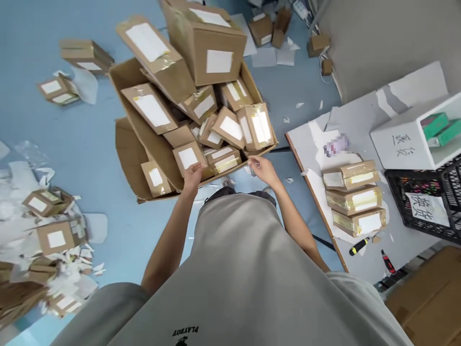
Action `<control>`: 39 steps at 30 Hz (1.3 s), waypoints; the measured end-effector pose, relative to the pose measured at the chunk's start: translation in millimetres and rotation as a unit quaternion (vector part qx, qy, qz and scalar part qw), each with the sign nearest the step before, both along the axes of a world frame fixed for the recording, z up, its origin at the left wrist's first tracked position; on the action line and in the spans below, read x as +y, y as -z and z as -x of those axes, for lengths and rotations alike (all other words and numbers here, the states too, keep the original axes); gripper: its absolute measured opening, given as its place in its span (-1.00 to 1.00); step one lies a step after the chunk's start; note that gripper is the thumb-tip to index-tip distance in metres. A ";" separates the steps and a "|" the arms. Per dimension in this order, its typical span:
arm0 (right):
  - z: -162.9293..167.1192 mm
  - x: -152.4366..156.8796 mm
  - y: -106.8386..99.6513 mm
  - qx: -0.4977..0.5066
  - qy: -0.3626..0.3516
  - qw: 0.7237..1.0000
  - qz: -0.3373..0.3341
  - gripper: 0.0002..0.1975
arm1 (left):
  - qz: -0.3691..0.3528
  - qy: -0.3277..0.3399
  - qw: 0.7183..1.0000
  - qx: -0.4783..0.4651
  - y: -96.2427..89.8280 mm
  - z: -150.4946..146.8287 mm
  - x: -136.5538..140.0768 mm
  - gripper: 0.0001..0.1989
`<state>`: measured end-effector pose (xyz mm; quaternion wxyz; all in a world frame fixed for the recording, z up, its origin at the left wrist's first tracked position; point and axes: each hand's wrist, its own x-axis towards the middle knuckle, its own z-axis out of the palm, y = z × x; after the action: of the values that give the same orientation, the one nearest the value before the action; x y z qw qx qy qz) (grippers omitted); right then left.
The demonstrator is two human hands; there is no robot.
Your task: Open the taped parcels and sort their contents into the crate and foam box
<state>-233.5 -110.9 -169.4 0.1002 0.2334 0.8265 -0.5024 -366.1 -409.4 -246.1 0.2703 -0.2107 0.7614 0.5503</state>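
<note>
In front of me is a large open cardboard box (135, 98), heaped with several small parcels. My left hand (193, 177) is closed on its near rim, its fingers beside a labelled parcel (187, 157). At the near right corner, my right hand (262, 170) is also closed on the rim, with thumb and fingers pinched together. Two bigger parcels, one long (154, 53) and one bulky (219, 55), lie on top of the heap towards the far side. A small parcel (156, 179) sits in the space beside the box's left wall.
On the right, a table (360, 269) bears a row of three parcels (356, 198), a yellow-black cutter (359, 246), a red-black cutter (388, 262), a white bin (399, 146) and a black crate (399, 199). Torn paper (18, 192) and parcels litter the blue floor at left.
</note>
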 end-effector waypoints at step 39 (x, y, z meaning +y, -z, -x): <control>-24.0 -110.1 -29.6 0.000 0.287 0.948 -0.136 0.12 | -0.180 0.126 0.966 -0.140 -34.9 48.6 42.4 -0.68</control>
<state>-209.6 -221.1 -139.8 -0.0813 0.4721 0.7848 -0.3931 -414.7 -366.9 -211.2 0.4745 -0.1356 0.6251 0.6048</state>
